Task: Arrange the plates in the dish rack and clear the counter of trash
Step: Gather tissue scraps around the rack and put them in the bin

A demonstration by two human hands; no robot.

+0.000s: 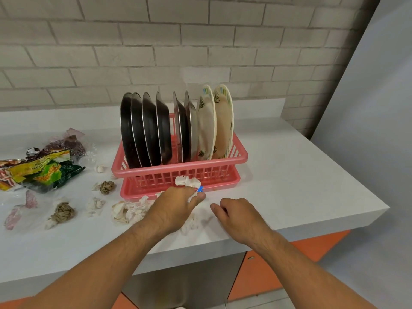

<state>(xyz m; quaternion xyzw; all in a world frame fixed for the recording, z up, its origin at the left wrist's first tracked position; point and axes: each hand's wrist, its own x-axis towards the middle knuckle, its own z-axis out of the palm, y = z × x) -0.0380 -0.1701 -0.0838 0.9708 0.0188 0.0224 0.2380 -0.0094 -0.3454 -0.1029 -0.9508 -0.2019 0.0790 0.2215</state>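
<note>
A pink dish rack (239, 156) stands on the white counter (301, 175), holding several steel plates (142, 130) upright on its left and two cream patterned plates (214, 128) on its right. In front of the rack, my left hand (176, 208) grips crumpled white tissue (187, 181) and a small blue scrap (200, 189). My right hand (238, 216) hovers just to its right, fingers loosely curled and holding nothing. More crumpled tissue (129, 210) lies left of my left hand, and another piece (189, 224) lies under it.
Snack wrappers (44, 172) and clear plastic lie at the counter's left. Brown paper balls (63, 214) (107, 186) and small white wads (94, 205) are scattered between them and the rack. A brick wall runs behind. The counter's front edge is near my wrists; orange cabinets (267, 275) sit below.
</note>
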